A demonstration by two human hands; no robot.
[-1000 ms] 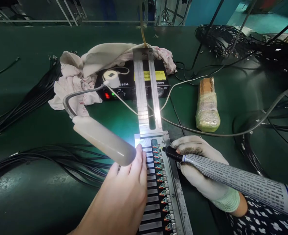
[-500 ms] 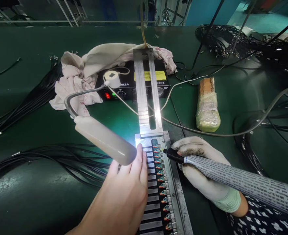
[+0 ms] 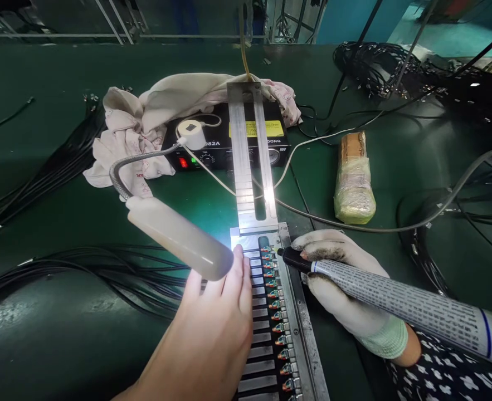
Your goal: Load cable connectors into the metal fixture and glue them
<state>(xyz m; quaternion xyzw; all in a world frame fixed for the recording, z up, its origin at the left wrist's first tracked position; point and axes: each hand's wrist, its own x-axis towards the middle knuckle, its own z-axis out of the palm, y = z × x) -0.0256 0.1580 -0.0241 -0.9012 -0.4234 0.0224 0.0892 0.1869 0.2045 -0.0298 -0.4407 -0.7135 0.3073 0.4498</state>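
My bare left hand lies flat, fingers stretched out, on the left side of a long metal fixture. Its fingertips are near the fixture's far end, partly hidden by the lamp head. Black cables are laid across the fixture in a row, and their small connectors with orange wires line its right side. In a stained white glove, my right hand is closed around a thick pen-shaped tool with a black nose and a text-covered barrel. The tool's tip is close to the connectors at the far end; contact cannot be made out.
A gooseneck lamp shines over the fixture. Behind stands a black control box with a cloth draped over it. Black cable bundles lie at left. A plastic-wrapped block and a hose are at right.
My right hand and the tool have shifted very slightly left and up. My left hand and the fixture look the same.
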